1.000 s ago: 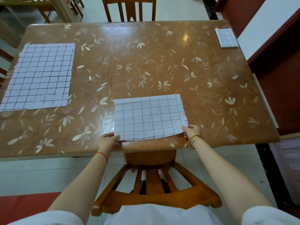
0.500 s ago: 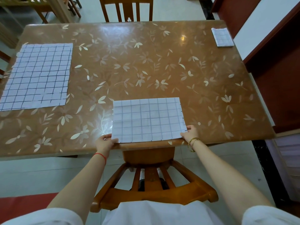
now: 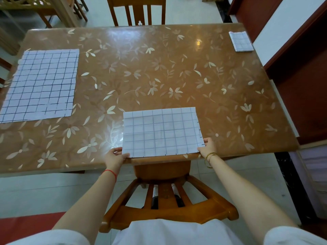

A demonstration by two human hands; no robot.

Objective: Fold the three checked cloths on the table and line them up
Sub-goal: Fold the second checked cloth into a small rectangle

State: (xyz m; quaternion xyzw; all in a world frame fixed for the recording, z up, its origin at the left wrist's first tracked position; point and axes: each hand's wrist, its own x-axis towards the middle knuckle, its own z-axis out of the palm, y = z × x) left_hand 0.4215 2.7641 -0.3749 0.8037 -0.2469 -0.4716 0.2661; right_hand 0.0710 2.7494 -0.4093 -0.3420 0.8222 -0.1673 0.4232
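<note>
1. Rectangular white cloth with faint grey checks (image 3: 161, 132): lies flat at the middle of the near side of the glossy brown bench with a pale leaf-and-flower pattern (image 3: 159, 68), its near edge along the bench rim.
2. Left hand (image 3: 114, 156): fingers pinch the near left corner of that cloth, thumb on top. Thin red cord at the wrist.
3. Right hand (image 3: 208, 147): fingers pinch the near right corner. Gold bangles at the wrist.
4. Large white cloth with dark checks (image 3: 41, 84): spread open and flat on the left side of the bench, well apart from item 1.
5. Small folded white checked cloth (image 3: 241, 41): at the far right corner of the bench.
6. Orange-brown wooden chair (image 3: 168, 214): at the near edge, between the forearms.
7. Second wooden chair (image 3: 139, 11): at the far side.
</note>
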